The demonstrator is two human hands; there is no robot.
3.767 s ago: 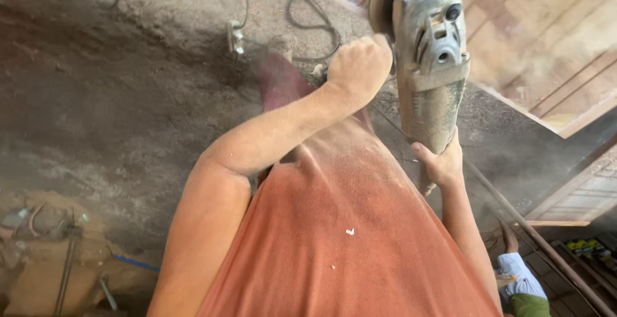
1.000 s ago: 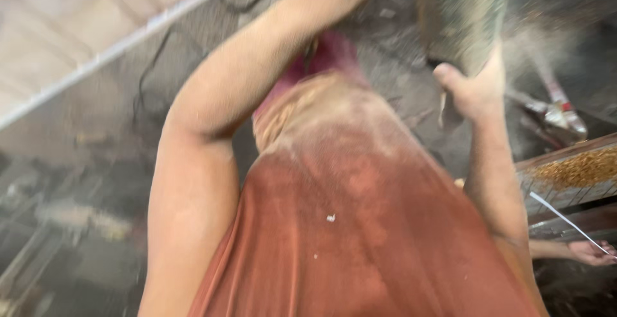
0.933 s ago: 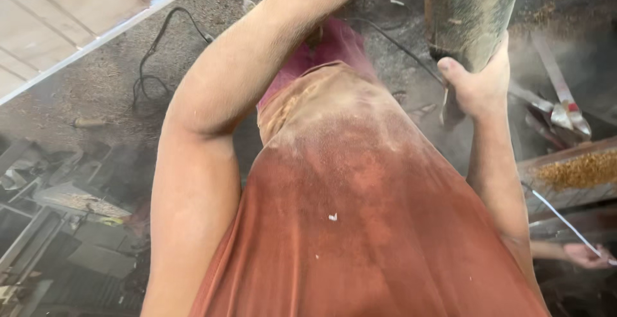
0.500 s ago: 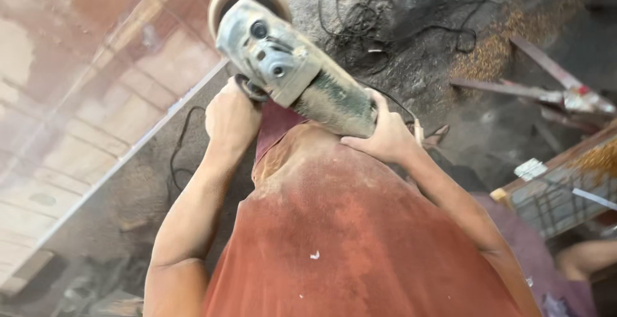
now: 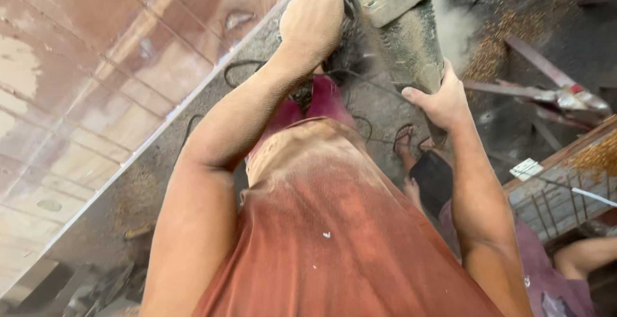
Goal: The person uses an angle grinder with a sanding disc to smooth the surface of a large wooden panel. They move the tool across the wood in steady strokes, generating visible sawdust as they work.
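Observation:
A large grey angle grinder [image 5: 402, 18] is at the top of the head view, dusty, its head cut off by the frame edge. My left hand [image 5: 313, 21] is clenched around its side handle. My right hand [image 5: 439, 98] grips the rear of its body from below. Pale dust drifts off to the right of the tool. A black cord [image 5: 257, 66] runs along the ground under my left forearm. My dusty orange shirt [image 5: 328, 227] fills the lower middle.
A worn reddish tiled surface [image 5: 96, 72] lies at the left, edged by a pale strip. Grey ground with sawdust and metal bars [image 5: 546, 92] lies at the right. Another person's arm [image 5: 588, 256] and sandalled foot [image 5: 403, 140] show at the lower right.
The view has swung and the grinder now sits higher and further right, partly out of frame. Both hands keep their hold on it. Dust now blows from the tool.

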